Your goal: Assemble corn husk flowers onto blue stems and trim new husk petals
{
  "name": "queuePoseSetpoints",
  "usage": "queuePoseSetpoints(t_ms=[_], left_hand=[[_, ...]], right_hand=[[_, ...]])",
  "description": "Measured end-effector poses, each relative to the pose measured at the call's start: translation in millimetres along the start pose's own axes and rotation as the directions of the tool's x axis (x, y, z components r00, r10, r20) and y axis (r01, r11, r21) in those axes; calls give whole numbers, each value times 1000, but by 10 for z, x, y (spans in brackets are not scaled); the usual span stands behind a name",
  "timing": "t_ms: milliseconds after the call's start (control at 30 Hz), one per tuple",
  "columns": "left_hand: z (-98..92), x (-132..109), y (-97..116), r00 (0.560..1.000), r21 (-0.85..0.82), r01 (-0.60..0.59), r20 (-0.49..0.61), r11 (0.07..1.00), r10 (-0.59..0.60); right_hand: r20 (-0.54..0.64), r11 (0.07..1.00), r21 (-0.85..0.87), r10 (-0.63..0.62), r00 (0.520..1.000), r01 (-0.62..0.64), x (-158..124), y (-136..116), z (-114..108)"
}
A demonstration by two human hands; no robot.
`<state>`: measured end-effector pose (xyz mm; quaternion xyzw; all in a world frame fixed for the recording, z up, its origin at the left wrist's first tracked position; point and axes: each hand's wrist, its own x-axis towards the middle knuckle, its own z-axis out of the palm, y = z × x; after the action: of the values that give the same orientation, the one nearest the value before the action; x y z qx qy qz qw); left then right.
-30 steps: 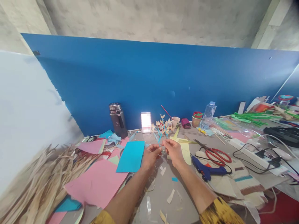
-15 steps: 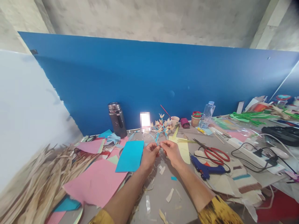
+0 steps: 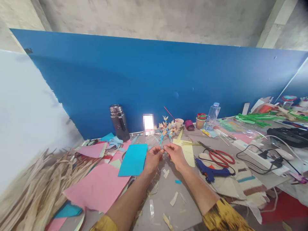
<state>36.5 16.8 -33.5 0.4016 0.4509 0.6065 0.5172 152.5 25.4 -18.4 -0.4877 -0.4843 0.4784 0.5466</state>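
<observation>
My left hand [image 3: 152, 158] and my right hand [image 3: 175, 155] meet over the grey table [image 3: 168, 195], fingers pinched together. Between them they hold the blue stems of a small paper flower sprig [image 3: 164, 129] with cream and orange blossoms, which stands up beyond my fingertips. A cyan paper sheet [image 3: 133, 155] lies just left of my left hand. A pale yellow paper strip [image 3: 189, 153] lies right of my right hand.
Pink paper [image 3: 97, 186] and a heap of dried straw [image 3: 33, 186] fill the left. A dark flask [image 3: 118, 122] stands at the blue board. Right of my hands lie a blue glue gun [image 3: 209, 171], red scissors [image 3: 220, 156], a power strip with cables [image 3: 258, 155] and a water bottle [image 3: 211, 116].
Both hands and the sprig have stayed together with small finger movements. The view has shifted slightly, so everything sits a little lower-left.
</observation>
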Motion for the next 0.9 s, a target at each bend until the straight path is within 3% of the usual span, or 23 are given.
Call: queuePoseSetpoints(t_ms=[900], left_hand=[[-9,3,-10,1000,8,17,-10,1000,-17]], right_hand=[[10,1000,-17,-9,1000,9,-6,6,-4]])
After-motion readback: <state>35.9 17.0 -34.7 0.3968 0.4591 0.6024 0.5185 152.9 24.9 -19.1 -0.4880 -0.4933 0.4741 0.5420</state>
